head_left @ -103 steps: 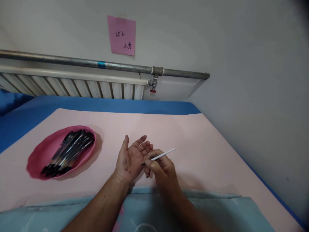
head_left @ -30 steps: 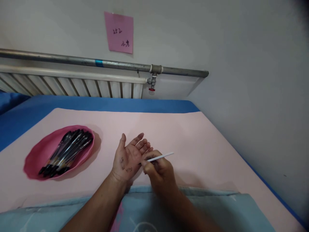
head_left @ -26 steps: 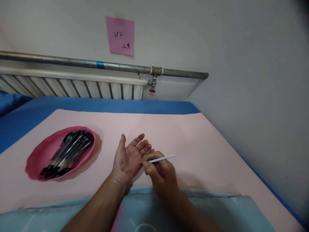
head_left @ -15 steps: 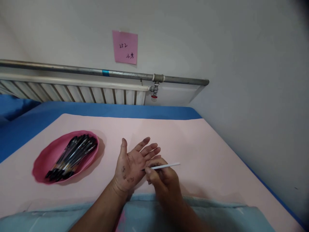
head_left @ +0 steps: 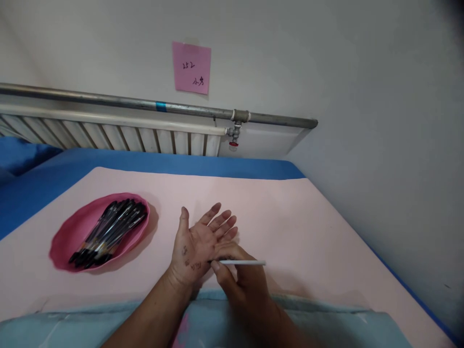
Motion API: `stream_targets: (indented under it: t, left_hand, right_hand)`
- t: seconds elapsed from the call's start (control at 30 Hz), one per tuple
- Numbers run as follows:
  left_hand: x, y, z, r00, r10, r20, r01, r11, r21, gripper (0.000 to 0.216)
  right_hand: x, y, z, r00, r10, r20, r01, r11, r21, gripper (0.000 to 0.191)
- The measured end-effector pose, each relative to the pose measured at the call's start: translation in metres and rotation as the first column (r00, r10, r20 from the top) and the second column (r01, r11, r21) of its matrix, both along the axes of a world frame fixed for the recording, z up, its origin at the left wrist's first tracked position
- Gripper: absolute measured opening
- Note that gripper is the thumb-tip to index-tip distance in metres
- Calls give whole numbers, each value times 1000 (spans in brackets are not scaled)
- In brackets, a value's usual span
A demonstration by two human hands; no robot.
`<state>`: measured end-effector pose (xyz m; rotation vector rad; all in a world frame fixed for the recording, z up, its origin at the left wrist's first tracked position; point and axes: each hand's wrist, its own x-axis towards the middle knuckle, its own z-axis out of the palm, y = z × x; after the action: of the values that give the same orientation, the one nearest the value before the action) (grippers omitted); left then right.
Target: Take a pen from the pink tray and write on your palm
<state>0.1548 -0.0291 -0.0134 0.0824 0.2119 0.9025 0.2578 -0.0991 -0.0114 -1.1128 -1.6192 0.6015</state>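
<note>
My left hand (head_left: 197,244) lies palm up on the pink sheet (head_left: 290,217), fingers spread, with dark ink marks near the heel of the palm. My right hand (head_left: 241,278) grips a thin white pen refill (head_left: 242,262), lying almost level, its tip touching the lower part of the left palm. To the left, a pink oval tray (head_left: 68,232) holds several black pens (head_left: 110,231).
The pink sheet covers a blue surface (head_left: 108,162) that runs to a white radiator (head_left: 119,135) and a metal pipe (head_left: 163,105) on the wall. A pink note (head_left: 191,67) is stuck above. A light blue cloth (head_left: 344,328) lies at the near edge. A wall stands close on the right.
The refill has tilted down to nearly level and its tip has moved lower on the left palm, where more ink marks show. The view shifted slightly.
</note>
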Motion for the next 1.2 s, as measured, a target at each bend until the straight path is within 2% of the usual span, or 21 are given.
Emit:
stream_targets:
  t: [0.4,0.57,0.9,1.2]
  left_hand:
    - [0,-1,-1,1000,-15,-11,16,1000,17,63]
    - [0,-1,-2,1000,-17,-18,17,1000,23,62]
    - [0,-1,-4,999,-24,-35,25,999,20,63]
    - [0,-1,-2,998,-9,-56,10,1000,8,61]
  right_hand:
    - [-3,2,-3,998,14,63,-10,998,-67,12]
    - [-3,2,-5,994,25,108,-21,999,-39,10]
    - [-4,2,-2,995,-10,101,19,995,-93,11]
    - [-2,2,-6,990,29,137,-23,999,-46,10]
